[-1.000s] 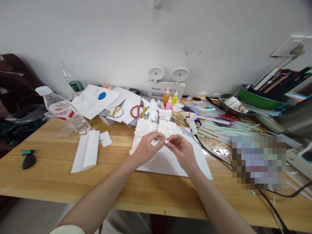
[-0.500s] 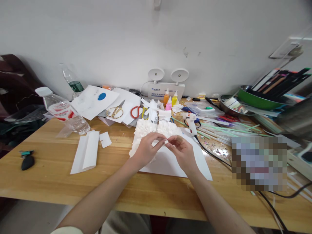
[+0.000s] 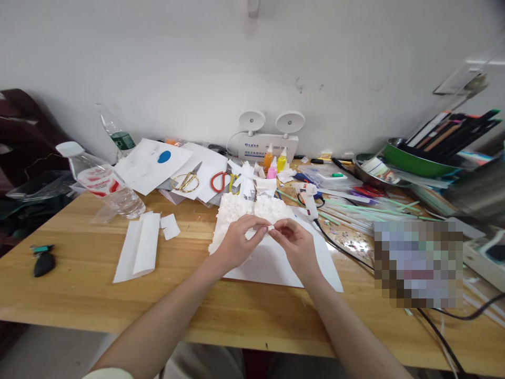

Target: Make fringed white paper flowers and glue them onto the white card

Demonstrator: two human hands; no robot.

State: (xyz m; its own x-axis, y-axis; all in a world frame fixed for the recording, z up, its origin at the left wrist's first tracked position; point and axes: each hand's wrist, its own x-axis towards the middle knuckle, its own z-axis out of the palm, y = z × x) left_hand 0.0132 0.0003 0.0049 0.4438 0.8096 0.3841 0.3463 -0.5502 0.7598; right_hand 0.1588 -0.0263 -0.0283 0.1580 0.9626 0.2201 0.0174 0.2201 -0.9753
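Note:
My left hand (image 3: 236, 243) and my right hand (image 3: 295, 243) meet above a white sheet of paper (image 3: 276, 263) on the wooden table (image 3: 79, 284). Between their fingertips they pinch a small white piece of paper (image 3: 270, 228). Just behind the hands lies a white textured mass of small paper pieces (image 3: 252, 210) stuck on the sheet. A white glue gun (image 3: 310, 197) lies to the right of it.
A folded white paper (image 3: 138, 247) and a small scrap (image 3: 170, 227) lie to the left. A lying water bottle (image 3: 104, 181), gold scissors (image 3: 187, 180), red scissors (image 3: 221, 180), paint bottles (image 3: 275, 160), straws (image 3: 366, 208), a green bowl (image 3: 418, 158) and cables (image 3: 442, 331) crowd the back and right.
The hands have stayed in place; the fingers have shifted slightly on the small paper piece. The view has moved a little.

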